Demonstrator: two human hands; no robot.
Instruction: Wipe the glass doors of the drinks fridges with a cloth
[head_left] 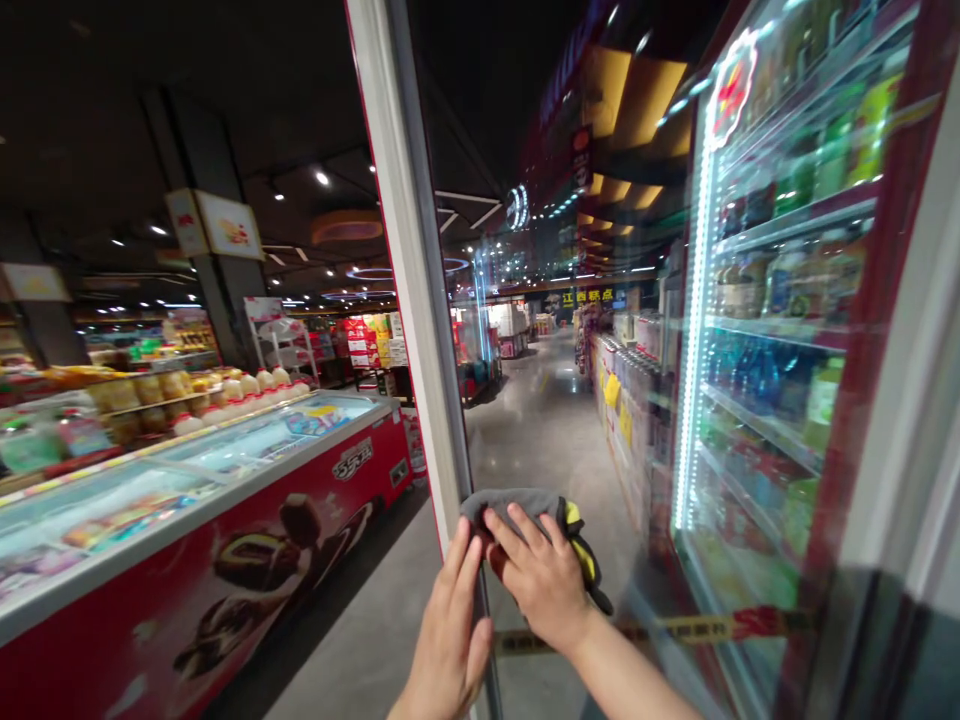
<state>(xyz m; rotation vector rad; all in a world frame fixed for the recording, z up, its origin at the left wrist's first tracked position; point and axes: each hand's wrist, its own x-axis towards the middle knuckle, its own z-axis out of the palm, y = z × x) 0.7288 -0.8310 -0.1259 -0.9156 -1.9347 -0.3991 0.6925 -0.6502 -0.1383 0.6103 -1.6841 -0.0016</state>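
Note:
My right hand (546, 590) presses a folded grey cloth (517, 500) with yellow-and-black edging against a glass door pane. Its fingers lie over the cloth, and a bunched end hangs out to the right below the knuckles. My left hand (450, 630) rests on the door's pale upright frame (411, 270), just left of the cloth. Its fingers are stretched out and its fingertips reach the cloth's left edge. Whether those fingertips touch the cloth, I cannot tell. The glass mirrors an aisle and lit drink shelves.
On the left stands a red ice-cream chest freezer (300, 560) with a glass top. Behind it are white-bodied bottles (255, 385) and packaged goods. A lit drinks cooler (780, 330) with several shelves shows at right. A printed strip (675, 630) crosses the lower glass.

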